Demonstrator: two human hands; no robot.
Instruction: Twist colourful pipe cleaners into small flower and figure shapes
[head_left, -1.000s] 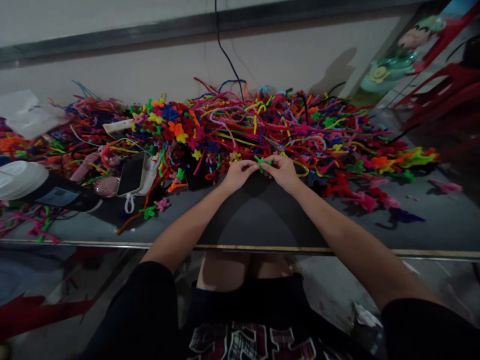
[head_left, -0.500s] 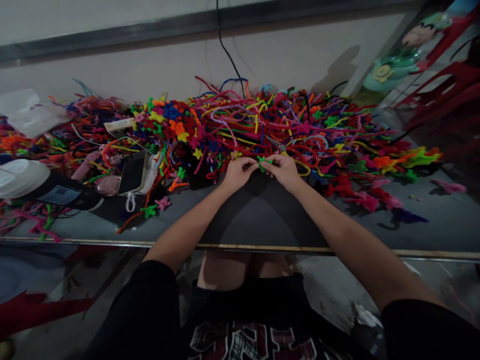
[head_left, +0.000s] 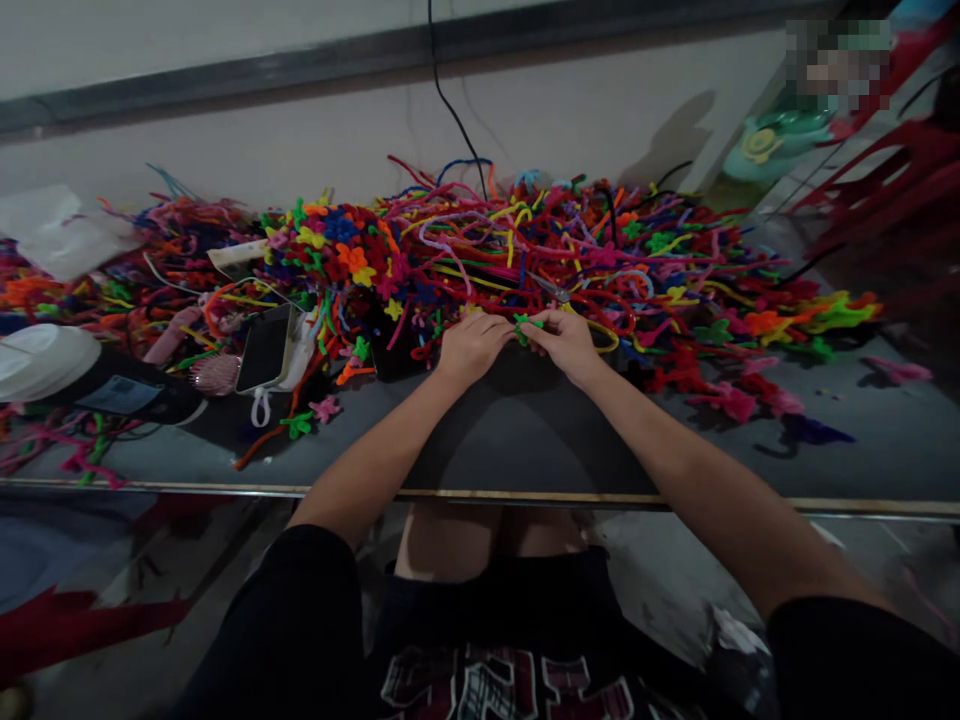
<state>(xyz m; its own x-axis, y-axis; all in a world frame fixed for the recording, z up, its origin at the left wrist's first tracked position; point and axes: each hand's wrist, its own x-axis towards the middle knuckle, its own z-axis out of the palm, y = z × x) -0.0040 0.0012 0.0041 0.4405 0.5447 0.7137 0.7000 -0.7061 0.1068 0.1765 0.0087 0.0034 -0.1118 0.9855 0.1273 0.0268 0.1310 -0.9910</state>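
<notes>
A small green fuzzy flower shape (head_left: 528,326) is held between my two hands above the grey table, at the near edge of the pipe cleaner pile (head_left: 495,240). My left hand (head_left: 474,345) has its fingers closed on the flower's left side, with its back turned up. My right hand (head_left: 566,343) pinches the right side between thumb and fingers. Pliers or scissors (head_left: 551,288) lie on the pile just beyond my right hand. A dark phone-like object (head_left: 394,345) lies left of my left hand, partly covered.
To the left are a phone with a loop strap (head_left: 266,348), a pink hairbrush (head_left: 216,374) and a dark cup with a white lid (head_left: 97,370). Red and pink fuzzy flowers (head_left: 731,400) lie at right. A black cable (head_left: 457,110) hangs down the wall.
My left hand has rolled over so its back shows more, and its fingers are closer together. My right hand and the green flower have barely moved.
</notes>
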